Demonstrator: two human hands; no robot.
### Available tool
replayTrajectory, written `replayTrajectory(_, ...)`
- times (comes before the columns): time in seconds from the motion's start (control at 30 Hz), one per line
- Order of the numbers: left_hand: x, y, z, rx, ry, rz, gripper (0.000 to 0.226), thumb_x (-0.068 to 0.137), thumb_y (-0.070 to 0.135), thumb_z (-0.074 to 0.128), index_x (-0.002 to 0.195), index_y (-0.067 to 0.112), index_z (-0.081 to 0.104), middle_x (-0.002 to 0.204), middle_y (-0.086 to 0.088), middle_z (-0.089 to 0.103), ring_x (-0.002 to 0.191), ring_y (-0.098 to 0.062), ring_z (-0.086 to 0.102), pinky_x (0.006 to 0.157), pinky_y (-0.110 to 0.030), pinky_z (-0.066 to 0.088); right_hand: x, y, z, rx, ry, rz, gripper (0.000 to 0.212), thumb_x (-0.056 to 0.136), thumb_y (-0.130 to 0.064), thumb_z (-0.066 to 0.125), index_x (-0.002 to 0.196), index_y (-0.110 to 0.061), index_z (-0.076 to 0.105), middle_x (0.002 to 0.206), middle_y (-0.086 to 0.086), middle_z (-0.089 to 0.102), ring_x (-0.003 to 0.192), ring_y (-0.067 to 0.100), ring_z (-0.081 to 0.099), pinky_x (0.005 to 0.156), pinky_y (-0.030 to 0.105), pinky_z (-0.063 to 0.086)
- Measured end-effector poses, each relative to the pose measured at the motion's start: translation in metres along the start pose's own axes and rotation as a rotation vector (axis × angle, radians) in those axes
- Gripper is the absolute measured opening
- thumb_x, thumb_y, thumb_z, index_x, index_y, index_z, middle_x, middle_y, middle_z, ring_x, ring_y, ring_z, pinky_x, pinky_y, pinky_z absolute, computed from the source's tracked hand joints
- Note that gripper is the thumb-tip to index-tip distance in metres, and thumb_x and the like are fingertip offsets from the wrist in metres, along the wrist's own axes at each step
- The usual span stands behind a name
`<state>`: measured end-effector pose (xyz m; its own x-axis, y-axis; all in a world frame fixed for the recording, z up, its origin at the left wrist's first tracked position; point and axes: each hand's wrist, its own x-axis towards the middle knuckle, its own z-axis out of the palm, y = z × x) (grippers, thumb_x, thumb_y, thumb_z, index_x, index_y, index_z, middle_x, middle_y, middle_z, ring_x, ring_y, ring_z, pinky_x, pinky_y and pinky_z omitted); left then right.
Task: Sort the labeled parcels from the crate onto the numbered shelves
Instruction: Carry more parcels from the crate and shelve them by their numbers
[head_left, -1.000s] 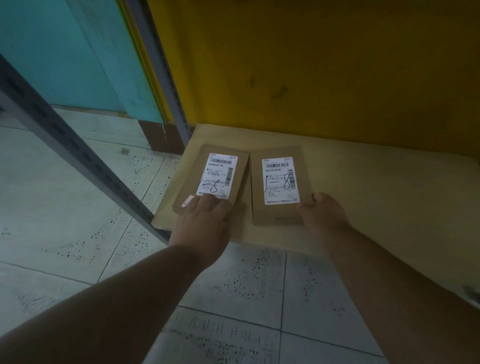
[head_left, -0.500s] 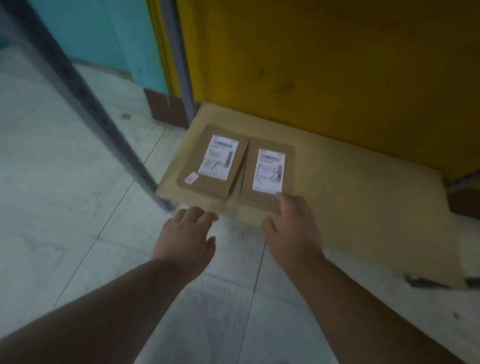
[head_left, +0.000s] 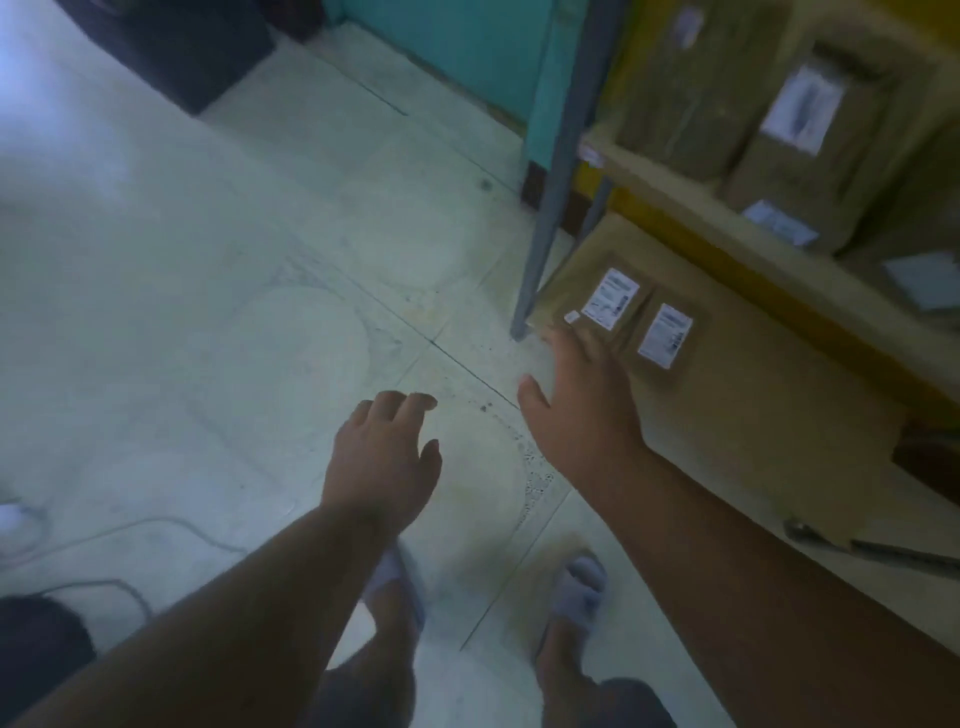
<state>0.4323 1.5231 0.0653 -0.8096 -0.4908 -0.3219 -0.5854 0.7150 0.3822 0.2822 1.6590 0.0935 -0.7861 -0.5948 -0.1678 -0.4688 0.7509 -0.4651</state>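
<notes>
Two flat brown parcels with white labels lie side by side on the bottom shelf board: the left parcel and the right parcel. My right hand hovers open just in front of them, fingers spread, holding nothing. My left hand hangs open over the tiled floor, well clear of the shelf. The crate is not in view.
A grey metal upright stands at the shelf's left corner. The shelf above holds larger brown parcels. My feet in sandals stand on the pale tiled floor. Cables lie at lower left, and a dark object stands at top left.
Both hands have let go of the two parcels and pulled back from the shelf. The view has risen and swung left, showing the upper shelf and my feet.
</notes>
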Motion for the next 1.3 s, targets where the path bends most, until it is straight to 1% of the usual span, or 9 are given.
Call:
replayTrajectory(0.27,-0.107,-0.074,-0.213,0.066,0.033,-0.051,0.045,0.092,0.034,0.061,0.135,0.024,0.055,0.131,-0.004,0.059,0.117,-0.03,0.058,0.099,-0.04,0.047,-0.032,-0.244,-0.122,0.041,0.007,-0.298,0.048,0.091,-0.031,0.062,0.134,-0.012,0.053,0.131,0.011,0.054,0.115,0.027,0.054,0.098,0.044,0.046)
replayTrajectory(0.4,-0.101,-0.106,-0.28,0.103,0.118,-0.054,0.042,0.095,0.035,0.057,0.135,0.027,0.055,0.131,0.0,0.06,0.118,-0.026,0.058,0.1,-0.039,0.047,-0.028,-0.309,-0.147,0.142,0.022,-0.352,0.048,0.091,-0.036,0.061,0.134,-0.017,0.053,0.13,0.005,0.054,0.113,0.02,0.055,0.095,0.041,0.049)
replayTrajectory(0.5,-0.067,-0.127,-0.311,0.091,0.168,-0.097,0.041,0.093,0.033,0.059,0.133,0.024,0.058,0.128,-0.002,0.062,0.114,-0.028,0.06,0.097,-0.04,0.049,-0.006,-0.327,-0.156,0.155,0.047,-0.383,0.053,0.087,-0.047,0.051,0.131,-0.018,0.055,0.125,0.002,0.055,0.108,0.016,0.055,0.09,0.039,0.051)
replayTrajectory(0.57,-0.039,-0.138,-0.324,0.053,0.194,-0.141,0.041,0.092,0.033,0.06,0.132,0.023,0.058,0.127,-0.003,0.062,0.113,-0.029,0.061,0.095,-0.04,0.05,0.021,-0.335,-0.163,0.143,0.055,-0.4,0.057,0.085,-0.051,0.046,0.13,-0.019,0.055,0.124,-0.001,0.055,0.107,0.014,0.054,0.088,0.033,0.048)
replayTrajectory(0.7,0.025,-0.161,-0.344,0.028,0.198,-0.182,0.044,0.093,0.037,0.059,0.135,0.025,0.055,0.129,-0.001,0.06,0.113,-0.026,0.06,0.094,-0.039,0.05,0.101,-0.355,-0.171,0.121,0.072,-0.431,0.055,0.084,-0.051,0.051,0.132,-0.023,0.054,0.124,-0.007,0.052,0.109,0.007,0.051,0.084,0.018,0.036)
replayTrajectory(0.87,0.087,-0.218,-0.398,-0.014,0.232,-0.375,0.046,0.094,0.041,0.058,0.137,0.029,0.052,0.131,0.002,0.058,0.116,-0.023,0.059,0.096,-0.037,0.049,0.22,-0.424,-0.166,0.208,-0.051,-0.552,0.046,0.086,-0.05,0.051,0.127,-0.03,0.053,0.116,-0.02,0.047,0.105,-0.006,0.047,0.082,0.002,0.032)
replayTrajectory(1.07,0.139,-0.275,-0.462,-0.131,0.38,-0.594,0.043,0.092,0.036,0.062,0.133,0.025,0.056,0.128,-0.001,0.061,0.111,-0.024,0.061,0.093,-0.038,0.051,0.346,-0.554,-0.147,0.241,-0.088,-0.775,0.036,0.09,-0.025,0.068,0.124,-0.02,0.058,0.113,-0.012,0.05,0.1,0.004,0.052,0.081,0.003,0.035)
replayTrajectory(1.17,0.171,-0.306,-0.482,-0.171,0.405,-0.646,0.043,0.091,0.035,0.064,0.132,0.025,0.057,0.127,0.0,0.061,0.11,-0.023,0.061,0.092,-0.037,0.052,0.396,-0.605,-0.122,0.261,-0.136,-0.828,0.038,0.089,-0.026,0.068,0.125,-0.022,0.057,0.117,-0.011,0.051,0.102,0.003,0.053,0.082,-0.001,0.035)
replayTrajectory(1.3,0.238,-0.37,-0.523,-0.159,0.409,-0.598,0.043,0.091,0.036,0.065,0.132,0.025,0.058,0.128,0.0,0.061,0.11,-0.023,0.062,0.091,-0.036,0.052,0.461,-0.656,-0.087,0.249,-0.151,-0.769,0.039,0.09,-0.029,0.068,0.126,-0.023,0.056,0.122,-0.008,0.054,0.105,0.004,0.054,0.079,0.002,0.034)
